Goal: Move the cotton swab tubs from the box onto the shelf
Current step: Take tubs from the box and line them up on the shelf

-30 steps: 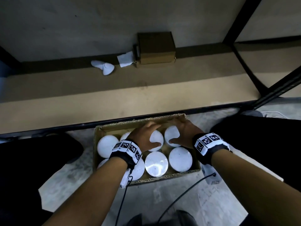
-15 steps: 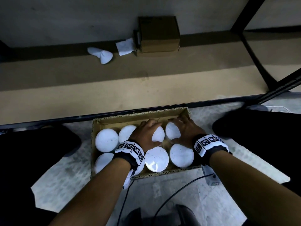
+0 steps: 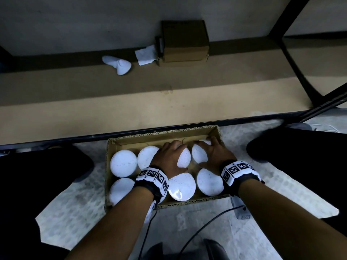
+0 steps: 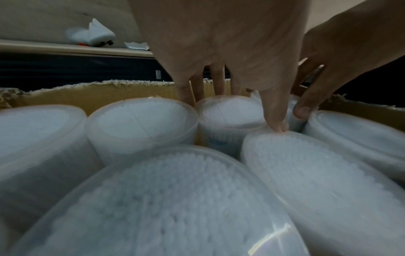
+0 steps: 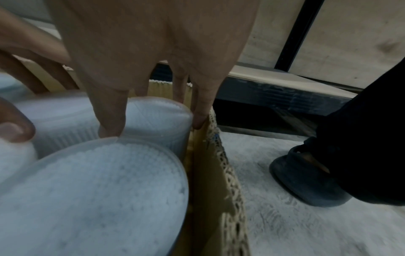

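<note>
In front of me the pale speckled floor (image 3: 187, 228) carries the open brown cardboard box (image 3: 212, 131). Beyond it, the tan wooden shelf board (image 3: 131, 109) carries a small closed cardboard carton (image 3: 185, 42), crumpled white paper (image 3: 145, 54) and a white plastic object (image 3: 120, 65) at its far edge.

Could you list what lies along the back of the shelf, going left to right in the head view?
White toy-like object → crumpled white paper → small brown cardboard box → black diagonal shelf brace.

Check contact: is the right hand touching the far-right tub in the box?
Touching. The right wrist view shows the right hand with its thumb on the near side of the far-right tub and a finger wedged between it and the box wall.
</note>
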Demonstrator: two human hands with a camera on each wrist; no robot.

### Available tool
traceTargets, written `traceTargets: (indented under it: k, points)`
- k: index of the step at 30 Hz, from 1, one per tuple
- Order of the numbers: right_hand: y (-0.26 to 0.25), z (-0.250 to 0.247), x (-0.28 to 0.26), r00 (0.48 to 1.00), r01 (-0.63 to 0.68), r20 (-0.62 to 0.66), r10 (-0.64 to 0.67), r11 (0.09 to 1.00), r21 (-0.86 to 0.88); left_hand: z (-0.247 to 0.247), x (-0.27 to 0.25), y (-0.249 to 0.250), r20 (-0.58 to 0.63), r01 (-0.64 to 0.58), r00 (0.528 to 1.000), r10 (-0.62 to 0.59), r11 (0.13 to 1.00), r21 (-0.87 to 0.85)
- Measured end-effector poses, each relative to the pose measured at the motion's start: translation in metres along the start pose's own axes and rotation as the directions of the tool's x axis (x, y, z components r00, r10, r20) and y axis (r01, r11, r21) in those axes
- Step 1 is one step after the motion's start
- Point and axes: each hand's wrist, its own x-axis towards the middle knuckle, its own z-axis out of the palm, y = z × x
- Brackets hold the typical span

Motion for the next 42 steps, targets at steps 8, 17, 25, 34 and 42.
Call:
traceTargets:
  k: [8,17,25,34,42]
  points:
    - [-0.001,-0.007,-0.006,1.000,0.015,-0.019,-0.016,1.000,-0.013,0.001,-0.001,0.003,-0.017,-0.004,1.000,0.005,1.000,0.019]
    - [-0.003,-0.028,-0.019,0.997,0.038,-0.074,-0.037,0.999,0.011,-0.019,-0.007,0.012,-0.077,-0.060,0.995,0.064,0.997,0.050]
    - [-0.016,-0.067,-0.056,0.983,0.080,-0.166,-0.077,0.997,0.014,-0.062,-0.031,0.031,-0.172,-0.100,0.978,0.115,0.991,0.091]
    - [-0.040,-0.109,-0.102,0.962,0.149,-0.229,-0.148,0.989,-0.011,-0.123,-0.074,0.055,-0.194,-0.099,0.972,0.129,0.982,0.159]
    - [-0.075,-0.155,-0.147,0.923,0.245,-0.285,-0.259,0.966,-0.085,-0.183,-0.116,0.061,-0.248,-0.125,0.952,0.182,0.965,0.230]
